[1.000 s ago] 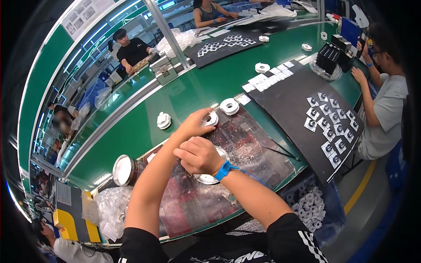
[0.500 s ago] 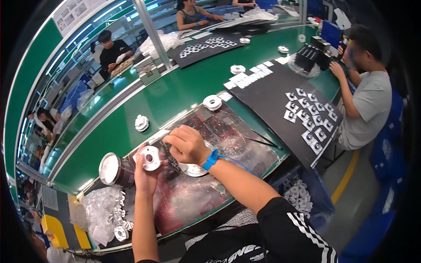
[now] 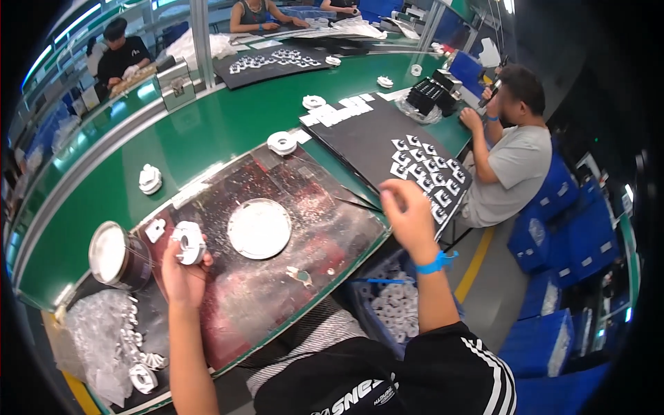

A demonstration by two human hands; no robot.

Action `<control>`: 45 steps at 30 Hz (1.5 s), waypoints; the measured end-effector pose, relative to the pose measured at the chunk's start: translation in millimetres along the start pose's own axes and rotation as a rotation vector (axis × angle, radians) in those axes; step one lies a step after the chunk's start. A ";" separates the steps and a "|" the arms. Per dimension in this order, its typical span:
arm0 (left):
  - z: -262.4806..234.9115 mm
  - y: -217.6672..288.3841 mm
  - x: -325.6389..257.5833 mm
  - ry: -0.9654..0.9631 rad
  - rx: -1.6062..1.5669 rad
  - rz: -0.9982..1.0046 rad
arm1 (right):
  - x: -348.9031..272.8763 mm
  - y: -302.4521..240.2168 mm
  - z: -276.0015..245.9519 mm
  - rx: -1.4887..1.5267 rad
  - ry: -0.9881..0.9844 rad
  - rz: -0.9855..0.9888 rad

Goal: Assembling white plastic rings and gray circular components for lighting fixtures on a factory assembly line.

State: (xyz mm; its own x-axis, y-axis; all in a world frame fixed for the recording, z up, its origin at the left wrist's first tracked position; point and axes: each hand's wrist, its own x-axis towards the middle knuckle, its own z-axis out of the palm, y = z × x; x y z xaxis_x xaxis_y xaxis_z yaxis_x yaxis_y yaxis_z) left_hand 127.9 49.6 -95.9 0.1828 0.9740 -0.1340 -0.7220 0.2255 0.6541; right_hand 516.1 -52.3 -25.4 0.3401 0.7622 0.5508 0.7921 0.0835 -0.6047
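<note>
My left hand is closed around a white round plastic part with a hole in its middle, held above the mat's left side. My right hand, with a blue wrist strap, hovers at the mat's right edge with fingers curled and a gap between thumb and forefinger. Beside its fingertips lie dark tweezers, their near end partly hidden. A round white dish sits on the stained mat between my hands. Near the held part lies a small white flat piece.
A tin with a white top stands left, above a clear plastic bag and small white pieces. White ring parts fill a blue bin below right. A black board carries white cards; a co-worker sits beyond it.
My right hand has moved away from the left hand, across to the tweezers at the right. The left hand still has the white part. The view has turned, uncovering the whole white dish.
</note>
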 end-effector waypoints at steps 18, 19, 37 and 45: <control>21.5 -8.9 -10.8 -0.052 0.163 0.074 | 11.6 14.9 5.8 -0.063 -0.183 -0.094; 20.8 -7.4 -12.4 -0.068 0.148 0.081 | 8.1 -17.8 25.0 0.018 -0.238 -0.113; -14.0 16.1 3.3 0.106 0.326 0.487 | 8.4 -161.2 217.4 0.370 -0.390 -0.852; -14.0 18.7 -0.1 0.160 -0.074 0.216 | 0.7 -160.0 218.8 0.772 -0.799 -0.235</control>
State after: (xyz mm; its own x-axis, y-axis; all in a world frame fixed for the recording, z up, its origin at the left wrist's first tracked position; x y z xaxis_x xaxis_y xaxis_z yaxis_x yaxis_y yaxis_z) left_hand 105.1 54.1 -94.1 -0.0841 0.9895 -0.1173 -0.7803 0.0078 0.6253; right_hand 278.6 75.3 -54.2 -0.4156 0.8437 0.3397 0.1755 0.4408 -0.8803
